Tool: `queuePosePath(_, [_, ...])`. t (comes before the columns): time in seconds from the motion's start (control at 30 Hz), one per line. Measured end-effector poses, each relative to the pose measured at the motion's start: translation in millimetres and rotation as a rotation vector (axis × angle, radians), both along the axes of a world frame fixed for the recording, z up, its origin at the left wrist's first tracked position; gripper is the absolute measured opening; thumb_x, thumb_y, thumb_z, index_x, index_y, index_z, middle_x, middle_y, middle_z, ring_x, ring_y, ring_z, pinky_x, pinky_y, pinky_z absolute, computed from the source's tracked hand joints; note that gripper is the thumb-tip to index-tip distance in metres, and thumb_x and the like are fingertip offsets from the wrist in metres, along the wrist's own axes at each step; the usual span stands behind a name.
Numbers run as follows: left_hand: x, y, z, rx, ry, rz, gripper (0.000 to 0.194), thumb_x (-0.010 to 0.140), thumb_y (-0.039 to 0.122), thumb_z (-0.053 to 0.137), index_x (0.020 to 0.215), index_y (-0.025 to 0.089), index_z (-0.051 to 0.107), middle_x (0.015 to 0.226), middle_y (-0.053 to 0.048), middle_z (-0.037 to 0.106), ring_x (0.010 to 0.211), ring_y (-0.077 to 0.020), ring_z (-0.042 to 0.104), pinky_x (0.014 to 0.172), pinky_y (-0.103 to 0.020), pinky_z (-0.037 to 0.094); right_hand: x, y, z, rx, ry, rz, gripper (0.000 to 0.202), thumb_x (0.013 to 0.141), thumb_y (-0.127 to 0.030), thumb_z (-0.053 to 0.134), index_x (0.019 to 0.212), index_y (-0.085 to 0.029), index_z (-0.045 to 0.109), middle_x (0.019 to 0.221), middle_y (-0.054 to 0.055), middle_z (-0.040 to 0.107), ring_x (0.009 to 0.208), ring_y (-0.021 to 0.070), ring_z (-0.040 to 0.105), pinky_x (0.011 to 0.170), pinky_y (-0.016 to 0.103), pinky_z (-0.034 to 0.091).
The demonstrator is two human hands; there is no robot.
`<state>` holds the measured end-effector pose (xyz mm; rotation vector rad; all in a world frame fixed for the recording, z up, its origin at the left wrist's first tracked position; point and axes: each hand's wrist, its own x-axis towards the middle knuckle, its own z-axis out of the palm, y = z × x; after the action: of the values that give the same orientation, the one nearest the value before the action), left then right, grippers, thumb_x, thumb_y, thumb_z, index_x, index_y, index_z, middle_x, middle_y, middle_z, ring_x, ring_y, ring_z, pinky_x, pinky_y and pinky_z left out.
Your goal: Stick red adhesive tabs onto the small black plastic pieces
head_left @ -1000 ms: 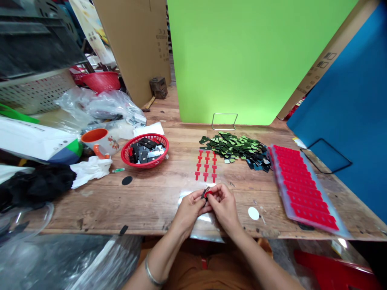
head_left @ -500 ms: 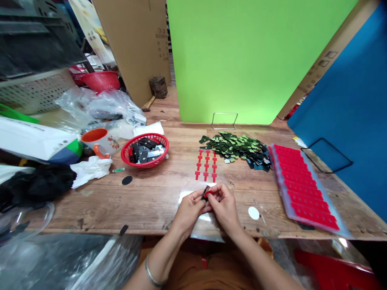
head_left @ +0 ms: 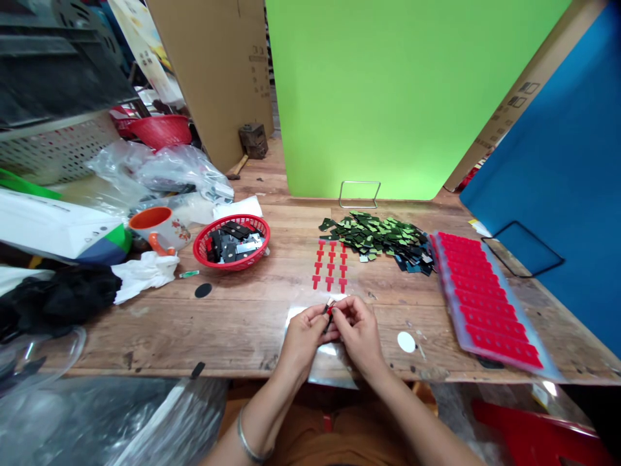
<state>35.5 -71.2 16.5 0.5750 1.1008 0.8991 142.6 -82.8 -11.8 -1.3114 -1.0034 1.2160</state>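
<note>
Close to the table's front edge, my left hand (head_left: 303, 331) pinches a small black plate (head_left: 326, 323) between thumb and fingers. A bit of red (head_left: 330, 310) lies against that plate, and my right hand (head_left: 359, 329) has its thumb and fingers closed on it. Much of both is hidden by the fingers. Just beyond my hands, T-shaped red pieces (head_left: 330, 266) lie in rows on the table. Past them spreads a heap of flat dark plates (head_left: 383, 236), with green reflections on them.
A red basket (head_left: 196, 249) of black and shiny plates stands left, beside a mug (head_left: 169, 228). At right lies a stack of clear sheets (head_left: 453, 323) bearing red pieces. A green board (head_left: 378, 97) and a blue board (head_left: 557, 162) stand behind. A white disc (head_left: 406, 342) lies right of my hands.
My fingers have shifted slightly around the black plate, which is tilted a little differently. Less of the red bit shows. Both hands stay in the same place, and the table items have not moved.
</note>
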Motion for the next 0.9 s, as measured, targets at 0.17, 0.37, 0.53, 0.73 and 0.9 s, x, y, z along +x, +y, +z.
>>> queuePosePath(0.17, [1,-1,3.5,0.033,0.014,0.02,0.031,0.07,0.024,0.069,0.095,0.007,0.065,0.086,-0.012,0.07,0.076,-0.0214,0.067,0.069,-0.03,0.054,3,-2,10.6,0.144,-0.268,-0.086,0.011,0.082,-0.029,0.054,0.081,-0.018,0.057,0.093,0.006,0.056,0.072,0.0141,0.055,0.059,0.024,0.045])
queuePosePath(0.37, [3,-2,9.8,0.052,-0.008,-0.034,0.035,0.071,0.028,0.069,0.099,0.007,0.064,0.089,-0.013,0.07,0.073,-0.0211,0.067,0.066,-0.03,0.054,11,8,21.5,0.214,-0.35,-0.133,0.008,0.08,-0.024,0.055,0.076,-0.017,0.057,0.104,0.009,0.047,0.079,0.0155,0.053,0.058,0.025,0.044])
queuePosePath(0.53, [5,-1,10.7,0.044,-0.019,-0.034,0.036,0.072,0.027,0.069,0.102,0.007,0.064,0.093,-0.014,0.07,0.075,-0.0216,0.067,0.067,-0.03,0.054,13,10,20.0,0.196,-0.325,-0.129,0.008,0.081,-0.022,0.054,0.074,-0.017,0.055,0.099,0.006,0.048,0.077,0.014,0.052,0.054,0.022,0.043])
queuePosePath(0.73, [6,-2,11.5,0.052,-0.019,-0.042,0.036,0.072,0.028,0.068,0.102,0.008,0.065,0.092,-0.013,0.07,0.075,-0.0217,0.067,0.068,-0.031,0.054,14,10,23.2,0.194,-0.316,-0.123,0.009,0.081,-0.02,0.054,0.072,-0.018,0.054,0.094,0.005,0.049,0.077,0.0139,0.052,0.053,0.021,0.043])
queuePosePath(0.9, [6,-2,10.2,0.054,-0.02,-0.043,0.037,0.072,0.028,0.068,0.104,0.008,0.064,0.095,-0.014,0.069,0.075,-0.0213,0.067,0.068,-0.03,0.054,13,11,23.8,0.198,-0.316,-0.12,0.01,0.081,-0.019,0.054,0.071,-0.018,0.053,0.092,0.005,0.05,0.078,0.0143,0.052,0.056,0.021,0.044])
